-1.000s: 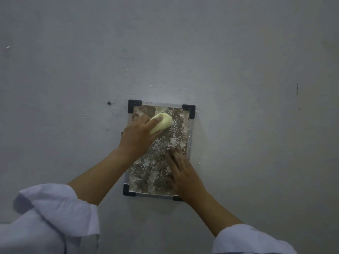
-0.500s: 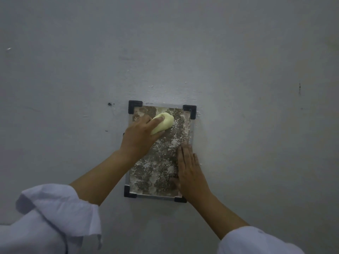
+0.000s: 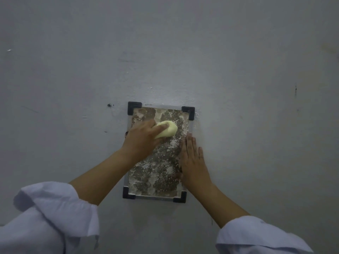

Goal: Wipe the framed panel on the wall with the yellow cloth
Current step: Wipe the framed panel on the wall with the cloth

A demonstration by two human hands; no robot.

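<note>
A small framed panel (image 3: 157, 173) with black corner pieces hangs on the grey wall; its brown surface is blotched with white powder. My left hand (image 3: 141, 138) grips a bunched yellow cloth (image 3: 167, 131) and presses it against the panel's upper middle. Along the panel's right edge lies my right hand (image 3: 192, 158), flat with straight fingers, partly on the frame and partly on the wall.
The grey wall (image 3: 238, 70) fills the view, with a small dark hole (image 3: 109, 105) left of the panel and a dark mark (image 3: 295, 88) at the right. White sleeves cover both forearms at the bottom corners.
My right hand slid from the panel's lower middle out to its right edge and flattened there. The left hand with the cloth shifted slightly down on the upper panel.
</note>
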